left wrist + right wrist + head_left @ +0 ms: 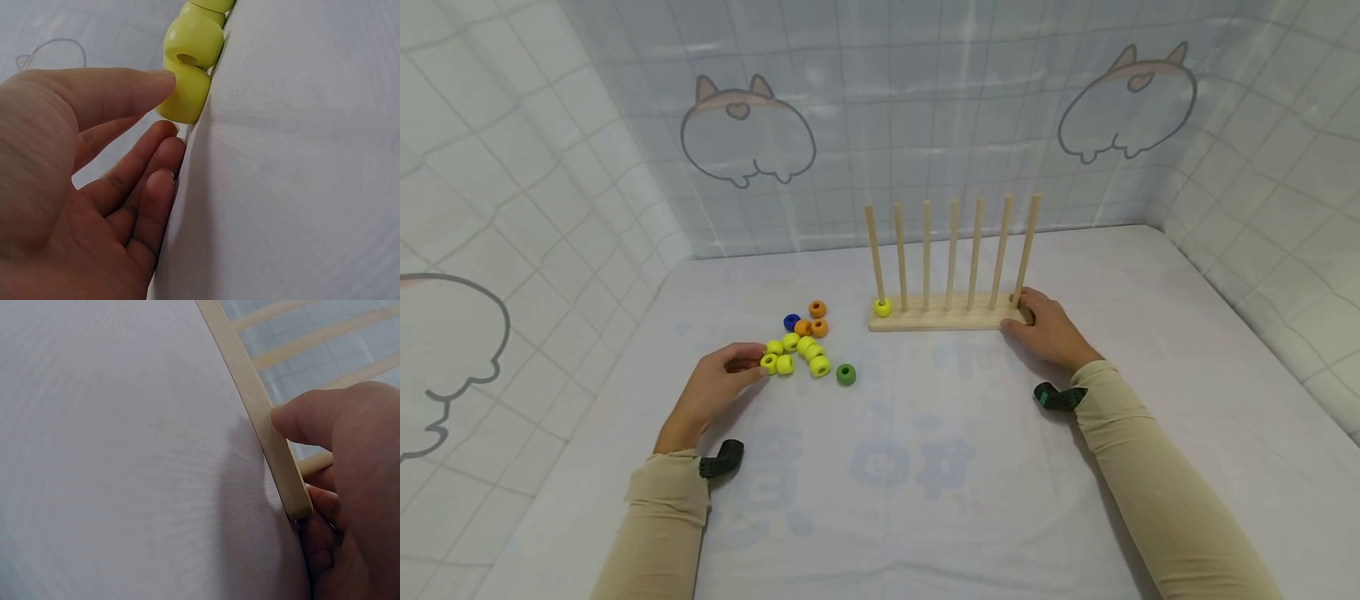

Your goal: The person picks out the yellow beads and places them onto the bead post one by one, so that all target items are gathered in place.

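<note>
My left hand is at the left edge of a cluster of beads. Its thumb and index finger pinch a yellow bead, which still touches the cloth; the index fingertip is partly hidden behind the thumb. Other yellow beads lie beside it. Over on the right, my right hand grips the end of a wooden peg stand, thumb on the front edge and fingers behind. Several upright pegs rise from its base. One yellow bead sits at the bottom of the leftmost peg.
Orange beads and a blue bead lie behind the yellow ones. A green bead stands apart to their right. White cloth covers the table, and tile-patterned curtains hang at the back and sides.
</note>
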The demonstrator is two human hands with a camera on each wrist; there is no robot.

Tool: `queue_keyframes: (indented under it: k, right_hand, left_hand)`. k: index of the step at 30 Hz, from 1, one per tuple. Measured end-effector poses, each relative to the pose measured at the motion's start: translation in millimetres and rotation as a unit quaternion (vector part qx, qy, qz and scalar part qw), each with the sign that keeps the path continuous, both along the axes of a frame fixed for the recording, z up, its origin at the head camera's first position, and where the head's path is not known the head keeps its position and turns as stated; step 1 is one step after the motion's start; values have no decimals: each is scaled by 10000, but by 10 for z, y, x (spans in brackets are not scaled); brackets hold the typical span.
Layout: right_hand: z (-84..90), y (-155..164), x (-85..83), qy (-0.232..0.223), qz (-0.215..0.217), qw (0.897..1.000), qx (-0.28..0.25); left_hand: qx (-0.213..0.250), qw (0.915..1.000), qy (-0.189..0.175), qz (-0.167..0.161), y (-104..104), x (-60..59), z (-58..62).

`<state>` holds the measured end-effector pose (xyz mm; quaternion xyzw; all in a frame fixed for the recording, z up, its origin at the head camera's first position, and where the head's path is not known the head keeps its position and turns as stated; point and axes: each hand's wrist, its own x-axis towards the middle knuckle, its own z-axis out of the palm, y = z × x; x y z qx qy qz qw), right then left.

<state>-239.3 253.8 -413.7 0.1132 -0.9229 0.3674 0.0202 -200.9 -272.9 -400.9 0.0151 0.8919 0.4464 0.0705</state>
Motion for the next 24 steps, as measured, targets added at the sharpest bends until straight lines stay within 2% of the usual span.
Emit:
queue_keyframes:
  k: [9, 24]
  right_hand:
    - [31, 2, 17, 47, 36, 10000, 42]
    - [-6, 15, -14, 31, 53, 10000, 23]
  left_hand:
    - [-182, 9998, 117, 37, 14, -17, -8]
    - [-354, 9992, -21, 170, 55, 0, -3]
